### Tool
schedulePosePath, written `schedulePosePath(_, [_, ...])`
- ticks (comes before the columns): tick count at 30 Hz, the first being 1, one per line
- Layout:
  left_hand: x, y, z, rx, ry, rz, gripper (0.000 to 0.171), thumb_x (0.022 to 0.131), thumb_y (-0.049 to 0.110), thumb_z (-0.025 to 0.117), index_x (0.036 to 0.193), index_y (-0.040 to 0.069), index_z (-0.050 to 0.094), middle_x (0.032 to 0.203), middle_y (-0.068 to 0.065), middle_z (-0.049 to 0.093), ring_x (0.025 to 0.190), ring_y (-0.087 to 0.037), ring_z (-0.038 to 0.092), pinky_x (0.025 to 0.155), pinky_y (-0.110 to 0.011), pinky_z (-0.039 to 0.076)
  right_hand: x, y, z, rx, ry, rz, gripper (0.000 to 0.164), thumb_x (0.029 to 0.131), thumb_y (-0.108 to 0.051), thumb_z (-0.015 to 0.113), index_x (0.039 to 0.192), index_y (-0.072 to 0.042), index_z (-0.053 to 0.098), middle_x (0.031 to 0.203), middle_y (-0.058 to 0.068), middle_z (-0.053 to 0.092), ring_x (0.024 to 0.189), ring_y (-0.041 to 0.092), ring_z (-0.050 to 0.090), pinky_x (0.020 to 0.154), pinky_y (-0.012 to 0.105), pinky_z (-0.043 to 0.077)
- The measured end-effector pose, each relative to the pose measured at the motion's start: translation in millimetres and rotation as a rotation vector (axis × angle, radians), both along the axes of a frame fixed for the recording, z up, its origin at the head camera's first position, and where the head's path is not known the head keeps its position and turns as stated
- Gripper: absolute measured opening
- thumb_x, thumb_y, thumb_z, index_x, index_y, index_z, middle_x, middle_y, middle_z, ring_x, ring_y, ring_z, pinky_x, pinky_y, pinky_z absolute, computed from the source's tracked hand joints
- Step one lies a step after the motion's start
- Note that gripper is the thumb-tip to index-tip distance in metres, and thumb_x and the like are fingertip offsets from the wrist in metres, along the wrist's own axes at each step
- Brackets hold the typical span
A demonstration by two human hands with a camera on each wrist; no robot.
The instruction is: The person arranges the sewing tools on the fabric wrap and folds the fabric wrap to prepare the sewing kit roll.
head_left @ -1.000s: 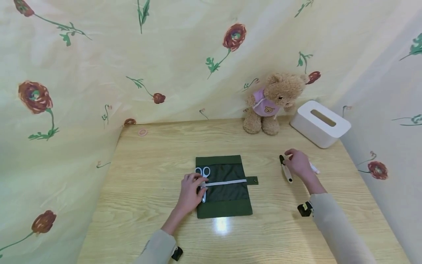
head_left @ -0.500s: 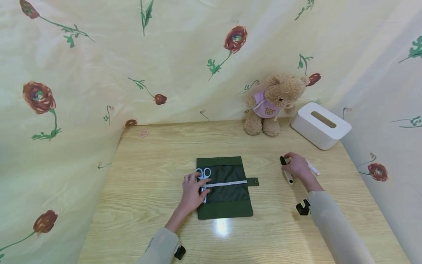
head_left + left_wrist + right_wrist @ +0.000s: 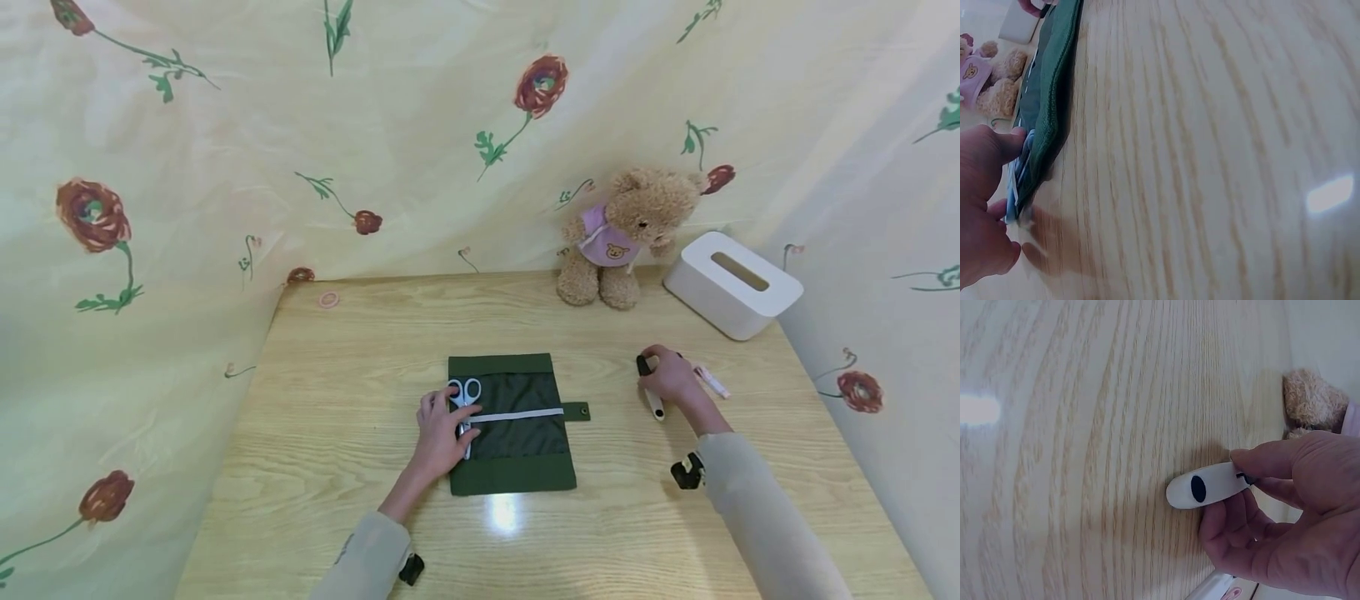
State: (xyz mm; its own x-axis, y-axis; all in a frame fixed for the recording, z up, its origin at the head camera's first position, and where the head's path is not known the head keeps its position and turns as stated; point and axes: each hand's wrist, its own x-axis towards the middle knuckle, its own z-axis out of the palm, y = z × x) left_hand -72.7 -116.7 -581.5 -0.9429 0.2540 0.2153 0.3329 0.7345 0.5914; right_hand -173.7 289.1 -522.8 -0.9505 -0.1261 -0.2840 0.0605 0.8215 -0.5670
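Note:
A dark green fabric roll-up pouch (image 3: 517,475) lies unfolded, a white elastic strip (image 3: 525,414) across it. Light-blue-handled scissors (image 3: 472,390) lie on its left part, by the end of the strip. My left hand (image 3: 438,433) holds the scissors at the pouch's left edge; in the left wrist view the thumb and fingers come against the scissors (image 3: 1015,187) there. To the right, my right hand (image 3: 667,372) pinches a white marker (image 3: 654,404) with a black cap. Its rounded end with a black oval points away from the palm in the right wrist view (image 3: 1213,483).
A slim pink and white item (image 3: 712,382) lies just right of my right hand. Behind stand a teddy bear (image 3: 611,242) in a lilac top and a white tissue box (image 3: 731,287). A small pink ring (image 3: 328,299) lies at the back left, and the pouch's snap tab (image 3: 577,411) points right.
My right hand has settled lower over the marker and taken it between thumb and fingers. More of the pink and white item now shows. The left hand stays at the scissors.

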Motion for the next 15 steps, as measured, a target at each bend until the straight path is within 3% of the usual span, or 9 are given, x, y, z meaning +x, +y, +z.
schedulePosePath(10, [0.2,1.3,2.3,0.017,-0.041,0.021,0.02,0.086,0.017,0.079,0.105,0.014,0.073,0.141,-0.022,0.043,0.125,-0.044,0.03,0.097,-0.061,0.026,3.3,-0.8,-4.2,-0.079,0.016,-0.008,0.058,0.086,-0.003,0.07,0.133,0.015,0.042,0.097,0.035,0.062,0.071,0.031,0.064,0.056,0.036,0.051])
schedulePosePath(15, [0.2,2.0,3.1,0.028,-0.056,0.026,0.019,0.086,0.017,0.079,0.104,0.014,0.072,0.141,-0.022,0.043,0.125,-0.044,0.03,0.099,-0.062,0.024,6.1,0.6,-6.8,-0.137,0.059,-0.006,0.055,0.086,-0.002,0.071,0.132,0.014,0.045,0.089,0.028,0.061,0.068,0.027,0.06,0.055,0.035,0.05])
